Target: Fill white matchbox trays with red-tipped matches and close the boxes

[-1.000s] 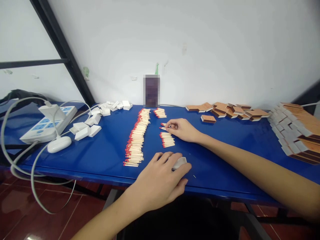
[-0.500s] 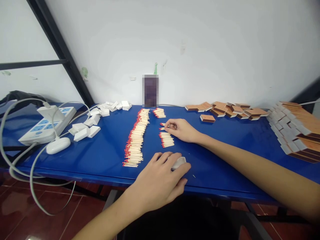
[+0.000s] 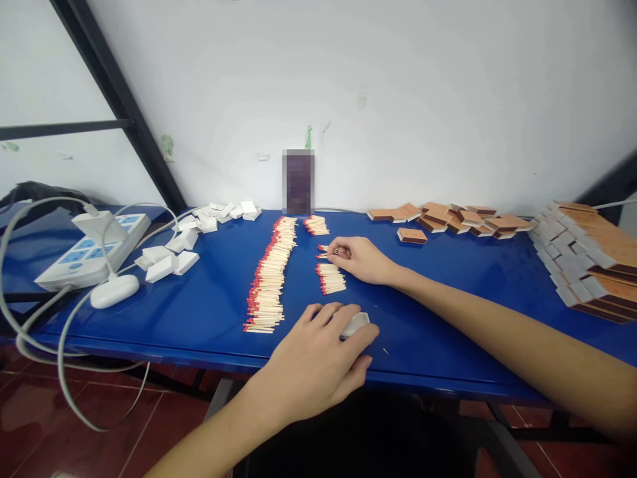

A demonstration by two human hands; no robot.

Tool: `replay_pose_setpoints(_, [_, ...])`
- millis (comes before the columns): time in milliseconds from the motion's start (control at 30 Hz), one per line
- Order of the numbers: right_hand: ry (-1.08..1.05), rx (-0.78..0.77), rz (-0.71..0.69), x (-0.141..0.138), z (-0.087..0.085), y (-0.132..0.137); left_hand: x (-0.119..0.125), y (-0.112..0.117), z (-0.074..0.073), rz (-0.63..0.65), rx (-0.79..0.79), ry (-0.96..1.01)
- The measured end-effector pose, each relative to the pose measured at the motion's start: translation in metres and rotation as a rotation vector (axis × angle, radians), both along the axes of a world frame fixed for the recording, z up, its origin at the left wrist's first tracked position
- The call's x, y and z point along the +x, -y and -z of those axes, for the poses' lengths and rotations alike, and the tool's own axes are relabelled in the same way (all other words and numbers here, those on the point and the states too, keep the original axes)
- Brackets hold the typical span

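My left hand (image 3: 308, 362) is curled around a small white matchbox tray (image 3: 357, 322) at the table's front edge; the fingers hide part of the tray. Farther back, my right hand (image 3: 365, 260) has its thumb and fingertips pinched on a few red-tipped matches (image 3: 323, 256). How many lie under the fingertips I cannot tell. Just in front of that hand is a short row of matches (image 3: 332, 279). Another small group of matches (image 3: 316, 225) lies behind it. To the left, a long, slightly curved row of matches (image 3: 269, 279) runs from back to front, heads leftward.
White matchbox trays (image 3: 172, 257) lie loose at the left, near a power strip (image 3: 94, 255) with looping cables. Orange matchbox sleeves (image 3: 440, 218) are heaped at the back right. Stacked matchboxes (image 3: 592, 259) fill the right end. A pixelated dark panel (image 3: 298, 182) leans against the wall.
Both hands keep the same pose and place, and the matches lie as before. Only the camera view has shifted very slightly.
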State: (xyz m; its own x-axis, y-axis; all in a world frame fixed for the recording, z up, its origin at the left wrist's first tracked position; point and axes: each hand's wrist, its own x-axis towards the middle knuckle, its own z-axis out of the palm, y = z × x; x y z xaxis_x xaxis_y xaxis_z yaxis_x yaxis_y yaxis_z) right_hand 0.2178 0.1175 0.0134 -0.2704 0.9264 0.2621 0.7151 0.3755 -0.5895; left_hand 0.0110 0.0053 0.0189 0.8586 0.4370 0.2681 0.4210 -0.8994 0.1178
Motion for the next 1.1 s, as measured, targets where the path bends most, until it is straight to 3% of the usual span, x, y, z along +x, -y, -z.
replay_pose_setpoints(367, [-0.002,-0.003,0.050,-0.0040,-0.0009,0.0013,0.0008,-0.0001,0.0000,0.001,0.020,0.029])
replay_pose_setpoints(800, [-0.075,-0.056,0.002,-0.0023,-0.0012,0.0004,0.0011,-0.0002,0.0000,0.000,0.015,0.010])
replay_pose_setpoints(1100, [-0.069,0.022,0.063,-0.0004,0.0000,-0.0011,0.0003,-0.0002,0.0002,0.002,0.027,0.037])
